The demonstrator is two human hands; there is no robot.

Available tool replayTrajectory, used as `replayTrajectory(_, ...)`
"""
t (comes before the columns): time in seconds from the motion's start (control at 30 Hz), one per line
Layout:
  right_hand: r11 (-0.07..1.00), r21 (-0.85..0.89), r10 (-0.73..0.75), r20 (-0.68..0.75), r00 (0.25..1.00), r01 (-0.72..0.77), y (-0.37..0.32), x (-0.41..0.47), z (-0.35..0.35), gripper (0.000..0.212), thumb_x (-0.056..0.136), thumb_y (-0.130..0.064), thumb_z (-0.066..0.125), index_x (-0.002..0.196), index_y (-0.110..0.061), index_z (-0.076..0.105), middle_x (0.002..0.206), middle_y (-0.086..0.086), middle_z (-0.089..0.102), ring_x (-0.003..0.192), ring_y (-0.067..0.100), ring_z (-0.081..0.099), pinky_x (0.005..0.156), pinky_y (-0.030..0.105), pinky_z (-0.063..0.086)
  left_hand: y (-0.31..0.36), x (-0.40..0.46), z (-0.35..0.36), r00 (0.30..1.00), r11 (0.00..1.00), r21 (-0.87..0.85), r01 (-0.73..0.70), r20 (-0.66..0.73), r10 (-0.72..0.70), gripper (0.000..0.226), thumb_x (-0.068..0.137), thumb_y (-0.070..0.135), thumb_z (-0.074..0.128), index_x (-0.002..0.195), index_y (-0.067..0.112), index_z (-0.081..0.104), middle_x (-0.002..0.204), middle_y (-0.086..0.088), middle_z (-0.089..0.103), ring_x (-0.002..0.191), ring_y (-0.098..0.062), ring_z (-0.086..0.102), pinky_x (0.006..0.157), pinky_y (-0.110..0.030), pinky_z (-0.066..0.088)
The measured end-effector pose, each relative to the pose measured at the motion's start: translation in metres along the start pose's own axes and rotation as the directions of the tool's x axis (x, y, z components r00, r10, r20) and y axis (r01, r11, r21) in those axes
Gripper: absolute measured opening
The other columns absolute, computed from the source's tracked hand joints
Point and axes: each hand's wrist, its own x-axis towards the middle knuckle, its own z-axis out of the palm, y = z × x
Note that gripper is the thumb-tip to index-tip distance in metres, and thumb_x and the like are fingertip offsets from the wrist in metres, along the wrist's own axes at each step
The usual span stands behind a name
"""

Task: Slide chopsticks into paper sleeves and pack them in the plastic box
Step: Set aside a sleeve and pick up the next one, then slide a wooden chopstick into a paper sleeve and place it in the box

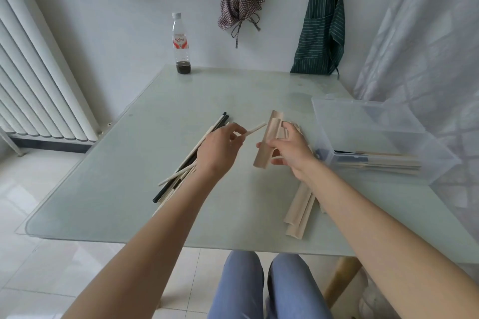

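My left hand (220, 149) pinches a pale wooden chopstick (255, 129) whose tip points up and right toward a paper sleeve (267, 142). My right hand (290, 150) holds that beige sleeve upright above the glass table (155, 202). A pile of loose chopsticks (186, 163), pale and dark, lies under my left forearm. More beige sleeves (299, 212) lie below my right wrist. The clear plastic box (373, 142) stands open at the right, with sleeved chopsticks (375, 163) lying in it.
A plastic bottle (181, 44) with dark liquid at its bottom stands at the table's far edge. A radiator (33, 80) runs along the left wall. Aprons (321, 21) hang on the back wall. My knees (261, 287) show under the table's near edge.
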Motion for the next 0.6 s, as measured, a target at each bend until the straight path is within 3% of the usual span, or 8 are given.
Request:
replayTrajectory(0.1,0.987,-0.147,-0.054,0.053,0.997,0.062,-0.002,0.0,-0.01,0.04,0.089,-0.006,0.049,0.12,-0.03,0.039,0.08,0.001,0.073,0.069,0.005,0.067,0.051,0.018,0.045,0.003,0.0,0.008,0.999,0.999,-0.032,-0.039,-0.026,0.038,0.014,0.093,0.021,0.054,0.099,0.023,0.066,0.079,0.008,0.058,0.067,-0.01,0.048,0.059,-0.026,0.035)
replayTrajectory(0.23,0.971,-0.205,-0.11,0.066,0.992,0.121,0.0,0.003,-0.018,0.017,0.091,-0.005,0.044,0.099,-0.013,0.056,0.058,0.003,0.068,0.064,0.027,0.067,0.071,0.043,0.054,0.005,-0.002,0.009,0.994,0.996,0.057,-0.062,-0.089,0.067,0.014,0.093,0.019,0.053,0.101,0.021,0.065,0.089,0.006,0.061,0.085,-0.018,0.057,0.078,-0.036,0.046)
replayTrajectory(0.27,0.973,-0.199,-0.106,0.07,0.992,0.118,0.001,0.003,-0.019,0.015,0.092,-0.004,0.044,0.091,-0.012,0.057,0.056,0.003,0.068,0.062,0.028,0.065,0.072,0.044,0.054,0.006,-0.002,0.008,0.991,0.996,0.058,-0.065,-0.112,0.071,0.014,0.094,0.017,0.052,0.102,0.019,0.064,0.09,0.005,0.061,0.088,-0.019,0.057,0.081,-0.037,0.046)
replayTrajectory(0.4,0.99,-0.115,-0.068,0.077,0.995,0.077,0.003,-0.002,-0.018,0.02,0.095,-0.003,0.038,0.083,-0.012,0.052,0.072,0.007,0.068,0.055,0.018,0.064,0.059,0.03,0.047,0.012,-0.003,0.006,0.982,0.972,-0.221,-0.076,-0.188,0.034,0.009,0.099,0.014,0.041,0.099,0.014,0.05,0.077,0.004,0.059,0.075,-0.016,0.054,0.066,-0.029,0.043)
replayTrajectory(0.47,0.998,-0.026,-0.046,0.086,0.995,0.048,0.002,-0.004,-0.014,0.017,0.095,-0.002,0.039,0.086,-0.01,0.05,0.074,0.01,0.065,0.05,0.016,0.06,0.055,0.027,0.047,0.019,-0.002,0.005,0.98,0.959,-0.269,-0.09,-0.194,0.037,0.014,0.101,0.019,0.038,0.101,0.01,0.049,0.071,0.007,0.054,0.066,-0.01,0.048,0.059,-0.026,0.039)
replayTrajectory(0.6,0.998,0.054,-0.027,0.179,0.983,0.017,0.0,-0.008,-0.006,0.005,0.092,-0.01,0.056,0.097,-0.011,0.053,0.079,0.008,0.064,0.056,0.016,0.057,0.057,0.025,0.048,0.029,0.004,0.007,0.98,0.957,-0.259,-0.134,-0.176,0.09,0.021,0.101,0.02,0.038,0.1,0.01,0.056,0.075,0.008,0.054,0.075,-0.014,0.05,0.069,-0.03,0.043)
